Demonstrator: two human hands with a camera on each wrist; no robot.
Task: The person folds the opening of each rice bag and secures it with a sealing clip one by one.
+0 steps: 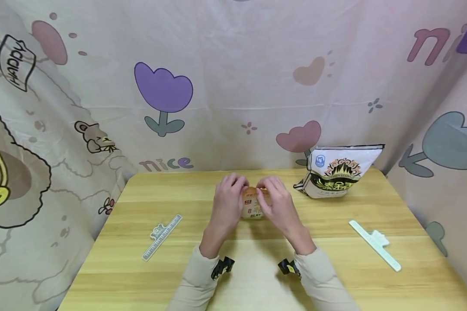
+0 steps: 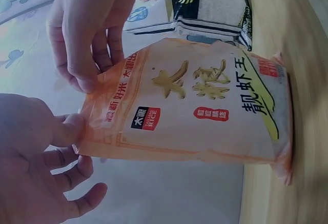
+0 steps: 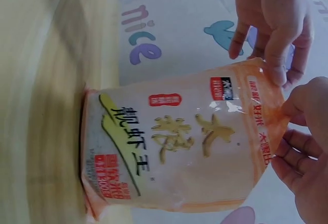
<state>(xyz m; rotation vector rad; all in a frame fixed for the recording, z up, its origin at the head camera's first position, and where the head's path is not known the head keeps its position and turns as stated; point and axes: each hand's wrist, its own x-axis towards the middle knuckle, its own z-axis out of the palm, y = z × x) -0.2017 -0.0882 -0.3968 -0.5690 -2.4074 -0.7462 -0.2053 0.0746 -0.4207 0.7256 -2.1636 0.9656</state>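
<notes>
Left hand (image 1: 228, 199) and right hand (image 1: 280, 202) pinch the rice bag (image 1: 252, 208), long axis upright, top-up.

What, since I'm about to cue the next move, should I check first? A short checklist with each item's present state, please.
1. Left hand pinching a top corner of the orange bag: ok.
2. Right hand pinching the opposite top corner: ok.
3. Orange bag upright, base on the table: ok.
4. Orange bag's top sealed: cannot tell; the hands cover part of it.
5. Either clip on the orange bag: not ok; the pale grey clip lies to the left, the mint clip to the right.
6. White bag clear of both hands: ok, standing behind and to the right.
</notes>
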